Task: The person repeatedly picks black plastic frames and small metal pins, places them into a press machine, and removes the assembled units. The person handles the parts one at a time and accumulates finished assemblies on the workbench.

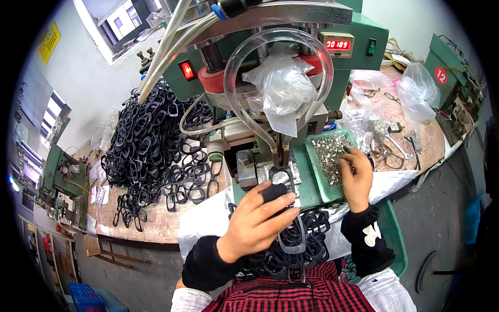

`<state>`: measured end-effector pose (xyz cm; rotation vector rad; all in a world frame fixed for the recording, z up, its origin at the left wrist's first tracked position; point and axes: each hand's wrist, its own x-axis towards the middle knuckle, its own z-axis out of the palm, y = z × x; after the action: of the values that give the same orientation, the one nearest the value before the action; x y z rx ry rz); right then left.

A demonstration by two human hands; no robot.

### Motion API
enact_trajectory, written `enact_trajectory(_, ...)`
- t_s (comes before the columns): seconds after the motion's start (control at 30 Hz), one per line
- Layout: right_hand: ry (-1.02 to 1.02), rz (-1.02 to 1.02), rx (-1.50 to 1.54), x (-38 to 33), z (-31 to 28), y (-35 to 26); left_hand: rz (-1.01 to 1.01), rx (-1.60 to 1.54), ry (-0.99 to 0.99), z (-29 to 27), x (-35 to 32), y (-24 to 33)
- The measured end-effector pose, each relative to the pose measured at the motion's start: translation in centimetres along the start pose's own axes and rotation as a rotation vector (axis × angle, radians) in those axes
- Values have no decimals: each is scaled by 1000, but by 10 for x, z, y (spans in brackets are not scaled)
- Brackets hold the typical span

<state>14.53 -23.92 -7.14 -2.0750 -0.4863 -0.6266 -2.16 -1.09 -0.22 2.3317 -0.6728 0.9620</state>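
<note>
My left hand (260, 216) grips a black eyeglass frame (281, 178) by its near end, the far end sitting under the narrow tool of a green press. A black cover wraps one finger of this hand. My right hand (357, 179) is over a green tray (329, 196) of small silvery metal parts (329, 151). Its thumb and fingers draw together at the right side of the pile, with a dark cover on one fingertip; any part between them is too small to make out. More black eyeglass frames (306, 234) lie heaped in my lap below my left hand.
The green press (358, 41) stands ahead, with a clear looped hose (228, 67) and a plastic bag (283, 86) hanging before it. A tall heap of black frames (148, 138) covers the table at left. A wrench (399, 147) and plastic bags lie at right.
</note>
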Motion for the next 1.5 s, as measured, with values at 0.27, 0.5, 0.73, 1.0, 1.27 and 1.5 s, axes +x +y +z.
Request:
enact_trajectory(0.27,231,534,780,-11,3,12,-509,593,416,-88,-22,-8)
enact_trajectory(0.5,28,349,637,9,32,-28,-443,623,-326,-43,-87,-135)
enact_trajectory(0.73,122,148,149,-30,-31,-3,-529,522,66,-51,-85,-155)
enact_trajectory(1.0,-97,116,355,-13,-32,-56,-467,563,-373,-42,-116,-178)
enact_trajectory(1.27,-97,67,651,13,35,-115,-784,191,342,-38,-75,-130)
enact_trajectory(1.5,-154,290,1045,-1,42,-123,-792,-415,849,-34,-49,-77)
